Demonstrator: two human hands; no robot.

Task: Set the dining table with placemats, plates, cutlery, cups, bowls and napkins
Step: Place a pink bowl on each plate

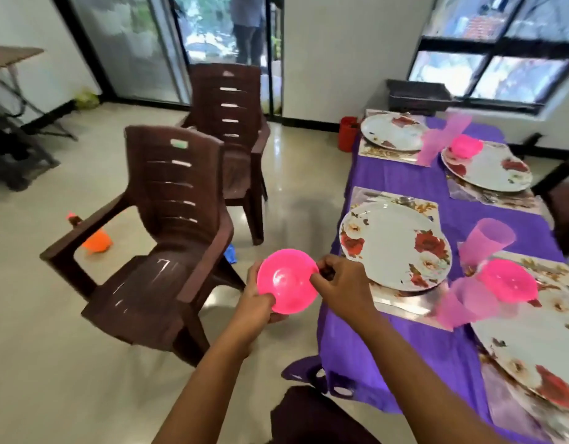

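A pink plastic bowl (288, 280) is held in the air just left of the table, its inside facing me. My left hand (260, 304) grips its lower left rim, thumb over the edge. My right hand (339, 283) pinches the right rim. The table wears a purple cloth (395, 174) with several floral placemats and floral plates; the nearest bare plate (395, 245) lies just right of my right hand. Two more pink bowls (508, 280) (467, 145) rest on other plates. Pink translucent cups (488, 238) (465, 302) stand between the plates. Cutlery (401, 200) lies beyond the near plate.
Two brown plastic chairs (168, 232) (232, 129) stand on the pale floor left of the table. An orange object (95, 240) lies on the floor behind the near chair. A red bin (348, 133) and a dark crate (417, 92) are at the table's far end. A person stands in the doorway.
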